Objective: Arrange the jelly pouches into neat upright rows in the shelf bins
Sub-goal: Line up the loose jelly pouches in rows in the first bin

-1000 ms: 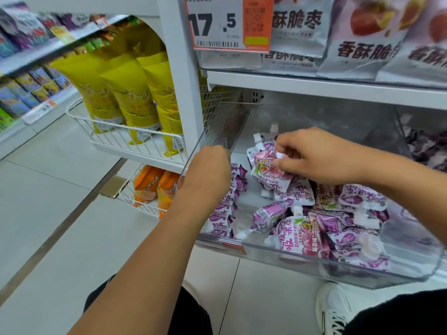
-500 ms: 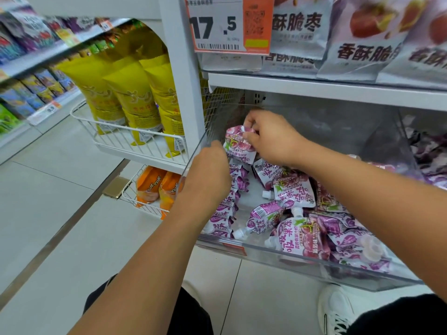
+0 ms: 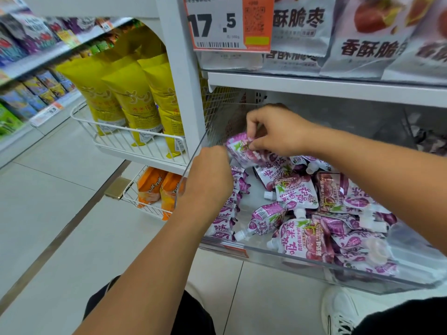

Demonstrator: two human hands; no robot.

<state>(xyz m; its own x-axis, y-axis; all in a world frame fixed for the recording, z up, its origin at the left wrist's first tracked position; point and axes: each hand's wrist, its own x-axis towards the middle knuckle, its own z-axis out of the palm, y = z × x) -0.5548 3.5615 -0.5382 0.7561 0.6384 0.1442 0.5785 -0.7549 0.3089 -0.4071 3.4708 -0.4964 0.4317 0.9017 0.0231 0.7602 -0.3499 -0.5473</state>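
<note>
Task barely started when I logged it: right hand (image 3: 278, 131) pinched one jelly pouch (image 3: 244, 151) at the clear bin (image 3: 278, 258)'s far-left corner, left hand (image 3: 208, 180) curled over the standing row (image 3: 232, 201), grasp unclear, loose pouches (image 3: 314, 213) still heaped right.

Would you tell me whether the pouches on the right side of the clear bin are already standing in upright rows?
No, the jelly pouches in the clear bin lie flat in a jumbled pile.
</note>
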